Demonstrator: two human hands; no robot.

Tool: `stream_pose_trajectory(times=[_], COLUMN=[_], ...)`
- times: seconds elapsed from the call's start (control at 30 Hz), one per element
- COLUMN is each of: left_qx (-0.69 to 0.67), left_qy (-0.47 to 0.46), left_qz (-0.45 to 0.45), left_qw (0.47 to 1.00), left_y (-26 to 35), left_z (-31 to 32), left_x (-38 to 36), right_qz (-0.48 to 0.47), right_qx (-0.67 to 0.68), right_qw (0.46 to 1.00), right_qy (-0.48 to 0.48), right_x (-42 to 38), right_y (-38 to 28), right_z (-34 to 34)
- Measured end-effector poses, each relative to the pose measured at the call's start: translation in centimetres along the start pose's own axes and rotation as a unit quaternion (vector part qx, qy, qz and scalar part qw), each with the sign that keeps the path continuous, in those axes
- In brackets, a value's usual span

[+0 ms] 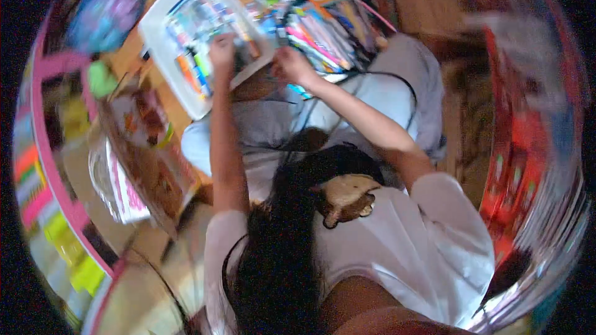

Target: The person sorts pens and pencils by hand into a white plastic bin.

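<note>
My left hand [221,51] is over a white plastic bin [179,94] that holds several pens and markers [194,69]. Its fingers look curled; blur hides whatever is in them. Close to the bin's right rim is my right hand [293,67], closed, and anything inside it cannot be made out. Just beyond that hand, a dark open pouch or bag [379,22] is packed with many colored pens and markers [323,31]. It rests against my bent leg [403,80].
Left of me stands a brown paper bag [146,149], with a pink-edged shelf [68,198] of colorful items behind it. A blue-purple patterned thing [108,6] is at the upper left. Red items [512,192] line the right side. A dark cord [406,84] crosses my lap.
</note>
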State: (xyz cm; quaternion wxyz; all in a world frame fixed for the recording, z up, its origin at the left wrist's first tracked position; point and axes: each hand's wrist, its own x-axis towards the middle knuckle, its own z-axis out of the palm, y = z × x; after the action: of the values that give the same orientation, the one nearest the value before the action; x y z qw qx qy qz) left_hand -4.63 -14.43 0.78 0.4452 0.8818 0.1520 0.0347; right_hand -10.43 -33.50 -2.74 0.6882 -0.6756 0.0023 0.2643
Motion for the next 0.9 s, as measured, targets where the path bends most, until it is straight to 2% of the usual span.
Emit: stream_pose_trajectory(times=[0.03,0.07,0.17,0.2,0.3,0.33,0.37,0.4,0.43,0.53,0.63,0.67,0.77,0.8,0.83,0.87,0.9], left_qx=[-0.023,-0.163,-0.200,-0.212,-0.208,-0.197,-0.185,-0.174,-0.193,-0.158,-0.222,-0.216,-0.206,-0.210,-0.190,-0.170,-0.109], left_qy=[-0.022,-0.043,-0.161,-0.189,-0.224,-0.221,-0.214,-0.206,-0.211,-0.254,-0.234,-0.221,-0.160,-0.142,-0.144,-0.140,-0.126], left_qz=[-0.014,0.008,-0.009,-0.029,-0.013,0.000,0.012,0.023,-0.004,0.016,-0.055,-0.050,-0.083,-0.087,-0.090,-0.093,-0.070], left_qw=[0.999,0.986,0.967,0.958,0.952,0.955,0.959,0.963,0.958,0.954,0.945,0.950,0.962,0.963,0.967,0.971,0.984], left_y=[0.7,-0.9,5.1,5.9,5.8,5.5,5.1,5.1,4.9,5.0,5.9,5.6,0.5,-0.6,-1.0,-1.4,-2.2], left_z=[-0.2,0.5,-1.1,-1.3,-1.4,-1.3,-1.4,-1.3,-1.3,-1.7,-2.1,-1.8,-1.4,-1.0,-0.8,-0.6,-0.3], left_x=[-0.7,-1.0,-5.2,-6.0,-7.0,-6.9,-6.9,-6.9,-7.0,-6.9,-6.4,-5.8,-1.4,-0.3,0.3,0.8,1.5], right_qz=[-0.025,-0.049,-0.064,-0.084,-0.148,-0.175,-0.110,-0.106,-0.102,-0.087,-0.052,-0.037,-0.105,-0.083,-0.038,-0.059,-0.113], right_qx=[-0.027,-0.056,-0.057,-0.072,-0.053,-0.042,-0.074,-0.083,-0.091,-0.101,-0.093,-0.090,-0.114,-0.106,-0.121,-0.096,-0.131], right_qw=[0.999,0.995,0.993,0.990,0.984,0.981,0.990,0.990,0.989,0.990,0.993,0.994,0.982,0.988,0.989,0.988,0.975], right_qy=[0.033,0.064,0.080,0.091,0.078,0.072,0.050,0.050,0.048,0.040,0.047,0.053,0.105,0.069,0.074,0.105,0.140], right_x=[-0.8,-2.0,-3.1,-3.2,-3.0,-3.0,-3.4,-3.5,-3.6,-3.4,-3.4,-3.2,-1.1,-1.1,-1.3,-0.7,-0.5], right_y=[-1.1,-3.2,-5.3,-5.4,-5.0,-5.1,-5.1,-5.5,-5.7,-5.4,-5.7,-5.9,-2.3,-2.2,-2.8,-2.1,-1.3], right_z=[0.1,0.2,0.1,0.1,0.6,0.7,0.4,0.2,0.2,0.5,0.9,0.9,1.9,1.5,1.5,2.0,2.3])
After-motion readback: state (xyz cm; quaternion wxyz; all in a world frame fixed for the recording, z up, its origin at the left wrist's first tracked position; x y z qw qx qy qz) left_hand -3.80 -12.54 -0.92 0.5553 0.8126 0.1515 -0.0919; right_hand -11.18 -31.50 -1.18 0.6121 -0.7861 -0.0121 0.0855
